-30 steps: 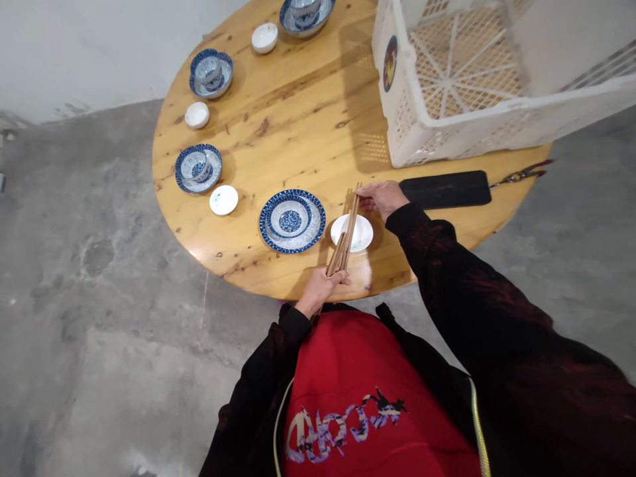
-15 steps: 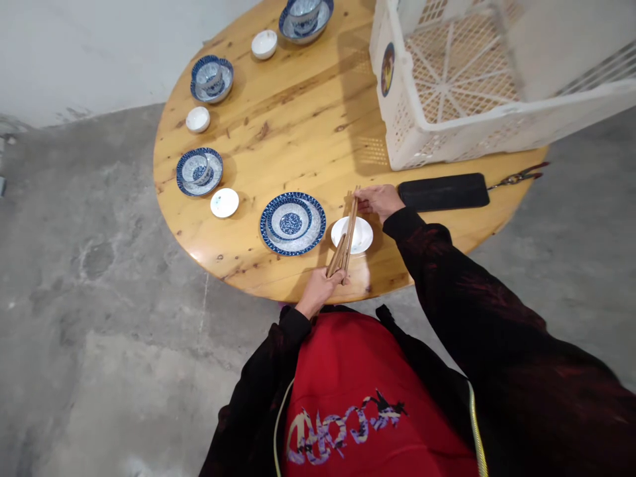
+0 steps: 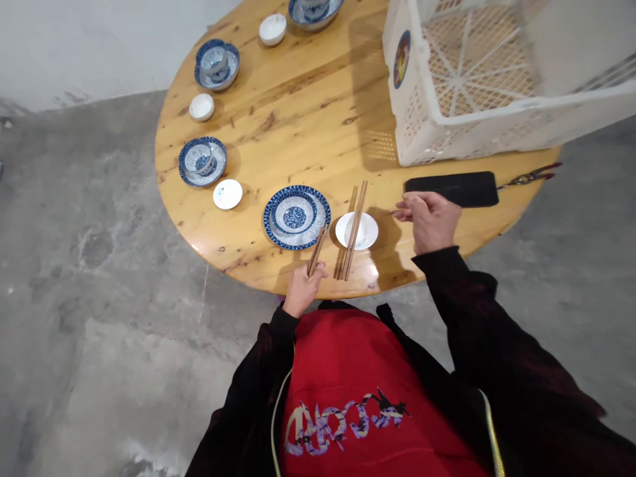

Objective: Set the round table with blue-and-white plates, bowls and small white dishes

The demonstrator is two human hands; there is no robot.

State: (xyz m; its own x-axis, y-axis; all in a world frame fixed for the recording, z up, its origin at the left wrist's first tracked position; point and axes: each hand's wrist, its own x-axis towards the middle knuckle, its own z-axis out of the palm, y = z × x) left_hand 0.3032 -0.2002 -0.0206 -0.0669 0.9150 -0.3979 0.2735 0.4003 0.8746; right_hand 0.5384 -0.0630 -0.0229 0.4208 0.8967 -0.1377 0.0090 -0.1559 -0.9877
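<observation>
My left hand (image 3: 304, 285) is closed around a small bunch of wooden chopsticks (image 3: 317, 252), slanting up over the near edge of a blue-patterned plate (image 3: 272, 237). A smaller blue-patterned dish (image 3: 294, 216) sits on that plate. To its right, a pair of chopsticks (image 3: 358, 222) lies across a small white bowl (image 3: 368, 232). My right hand (image 3: 432, 217) is above the table, right of this bowl and in front of a black flat case (image 3: 462, 189). Its fingers are curled together; whether anything small is pinched in them is hidden.
A large white plastic crate (image 3: 417, 126) stands at the back right of the round wooden table (image 3: 298, 132). Along the left rim are blue-patterned bowls on plates (image 3: 221, 167) and small white bowls (image 3: 227, 194). A keychain strap (image 3: 529, 177) trails from the black case.
My right hand has let go of the pair of chopsticks across the white bowl and moved right. My left hand has drawn its bunch left, away from that pair.
</observation>
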